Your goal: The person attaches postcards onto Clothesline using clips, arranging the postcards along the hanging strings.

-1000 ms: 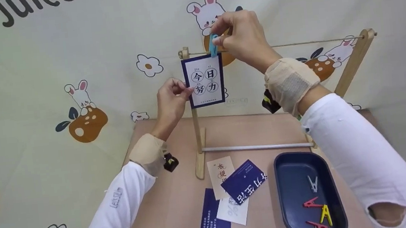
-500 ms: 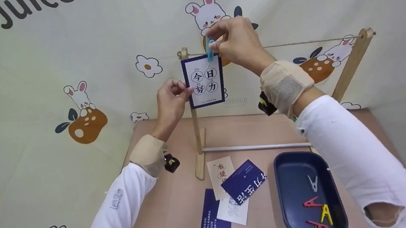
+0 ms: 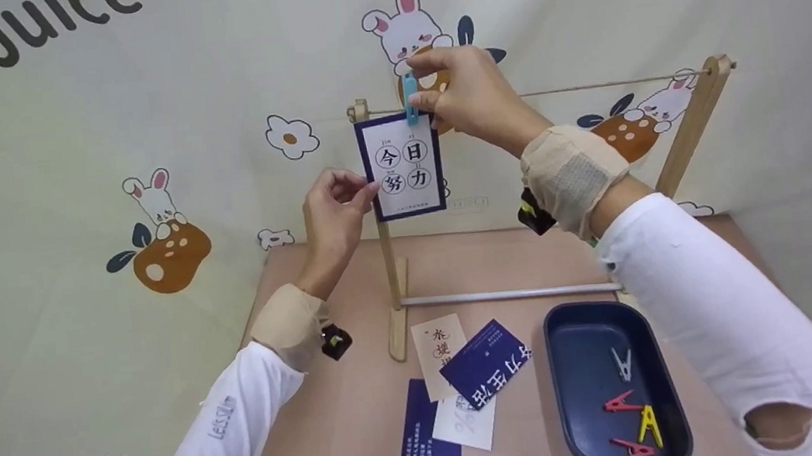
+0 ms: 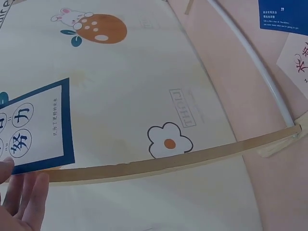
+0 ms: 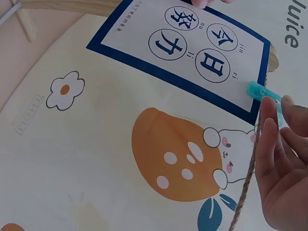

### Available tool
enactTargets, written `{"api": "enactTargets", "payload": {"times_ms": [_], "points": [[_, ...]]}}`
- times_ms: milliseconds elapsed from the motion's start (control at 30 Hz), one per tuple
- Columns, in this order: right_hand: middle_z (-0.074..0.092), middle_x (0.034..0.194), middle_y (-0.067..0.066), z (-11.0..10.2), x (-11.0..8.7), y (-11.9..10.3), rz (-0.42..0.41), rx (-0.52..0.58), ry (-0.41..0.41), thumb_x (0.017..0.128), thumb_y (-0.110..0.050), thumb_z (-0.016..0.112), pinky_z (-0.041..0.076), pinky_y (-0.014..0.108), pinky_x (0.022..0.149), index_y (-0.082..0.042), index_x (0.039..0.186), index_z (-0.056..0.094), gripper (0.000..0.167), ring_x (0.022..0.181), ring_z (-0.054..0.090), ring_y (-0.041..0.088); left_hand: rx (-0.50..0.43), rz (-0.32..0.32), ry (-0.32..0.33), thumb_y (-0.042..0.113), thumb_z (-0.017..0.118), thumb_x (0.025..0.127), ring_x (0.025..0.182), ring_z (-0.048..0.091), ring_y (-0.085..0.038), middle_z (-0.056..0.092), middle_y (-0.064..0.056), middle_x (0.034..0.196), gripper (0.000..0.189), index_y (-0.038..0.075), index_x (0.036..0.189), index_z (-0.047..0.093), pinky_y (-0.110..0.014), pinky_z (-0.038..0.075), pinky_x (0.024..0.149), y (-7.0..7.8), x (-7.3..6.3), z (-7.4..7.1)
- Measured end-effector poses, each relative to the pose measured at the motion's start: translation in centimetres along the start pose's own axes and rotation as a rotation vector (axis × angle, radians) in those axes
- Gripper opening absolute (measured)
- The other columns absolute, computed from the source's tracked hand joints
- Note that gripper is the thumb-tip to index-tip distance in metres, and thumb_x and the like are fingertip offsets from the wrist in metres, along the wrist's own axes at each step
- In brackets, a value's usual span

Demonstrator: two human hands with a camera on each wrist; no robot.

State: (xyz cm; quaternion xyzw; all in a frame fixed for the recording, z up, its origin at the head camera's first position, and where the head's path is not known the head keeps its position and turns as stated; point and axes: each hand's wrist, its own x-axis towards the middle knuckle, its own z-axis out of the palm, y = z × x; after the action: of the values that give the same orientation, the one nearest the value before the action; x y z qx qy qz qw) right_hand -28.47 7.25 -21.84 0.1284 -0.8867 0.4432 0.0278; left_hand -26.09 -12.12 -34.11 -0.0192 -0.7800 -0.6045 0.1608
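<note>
A white card with a dark blue border and black characters (image 3: 403,168) hangs upright at the left end of the twine (image 3: 557,90). My left hand (image 3: 335,209) pinches its left edge between thumb and fingers. At the card's top edge, my right hand (image 3: 475,92) pinches a light blue clothespin (image 3: 410,99) by its upper end. In the right wrist view the tip of the clothespin (image 5: 257,89) overlaps the card's border, right beside the twine. The left wrist view shows the card's lower corner (image 4: 67,120) and my left fingertips below it.
A wooden frame (image 3: 693,122) with a pale crossbar (image 3: 511,294) stands on the table (image 3: 325,387). A dark blue tray (image 3: 567,392) holds several clothespins, among them a yellow one (image 3: 648,425). Several cards (image 3: 486,363) lie overlapping left of it. A printed cloth (image 3: 210,90) hangs behind.
My right hand has moved slightly left and down with the clothespin, which now overlaps the card's top edge further from its right corner. My left hand keeps its pinch on the card.
</note>
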Motion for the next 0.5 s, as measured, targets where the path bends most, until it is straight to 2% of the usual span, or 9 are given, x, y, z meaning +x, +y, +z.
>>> {"api": "enactTargets", "payload": {"times_ms": [100,233,367,500], "points": [[0.054,0.145,0.0,0.0,-0.7,0.0,-0.055,-0.064,0.048,0.097,-0.018,0.065,0.059,0.024,0.084,-0.02,0.147,0.051,0.052,0.109,0.064,0.015,0.025,0.014,0.014,0.004,0.074,0.089,0.099,0.071,-0.025,0.073,-0.018,0.108,0.022,0.0,0.109,0.066,-0.029,0.059,0.089,0.1,-0.5,-0.2],[0.052,0.138,0.006,0.2,-2.0,0.1,-0.17,-0.154,0.142,0.096,-0.017,0.068,0.056,0.024,0.094,-0.017,0.144,0.054,0.05,0.122,0.055,0.018,0.079,0.026,0.025,0.007,0.075,0.088,0.114,0.068,-0.029,0.071,-0.017,0.121,0.033,0.002,0.12,0.067,-0.033,0.054,0.101,0.5,-1.4,-0.5],[0.05,0.134,0.01,0.1,-3.2,0.2,-0.244,-0.173,0.175,0.095,-0.011,0.068,0.056,0.026,0.087,-0.011,0.141,0.055,0.049,0.104,0.057,0.02,0.111,0.001,0.017,0.009,0.075,0.089,0.124,0.063,-0.028,0.067,-0.015,0.131,0.041,0.004,0.128,0.065,-0.034,0.051,0.106,1.0,-2.2,-0.8],[0.051,0.134,0.012,0.0,-4.5,0.8,-0.288,-0.186,0.191,0.095,-0.009,0.068,0.052,0.025,0.078,-0.008,0.139,0.056,0.046,0.089,0.059,0.02,0.09,-0.009,-0.002,0.008,0.075,0.089,0.129,0.059,-0.027,0.064,-0.015,0.136,0.045,0.005,0.132,0.063,-0.032,0.053,0.104,1.2,-3.1,-1.0]]}}
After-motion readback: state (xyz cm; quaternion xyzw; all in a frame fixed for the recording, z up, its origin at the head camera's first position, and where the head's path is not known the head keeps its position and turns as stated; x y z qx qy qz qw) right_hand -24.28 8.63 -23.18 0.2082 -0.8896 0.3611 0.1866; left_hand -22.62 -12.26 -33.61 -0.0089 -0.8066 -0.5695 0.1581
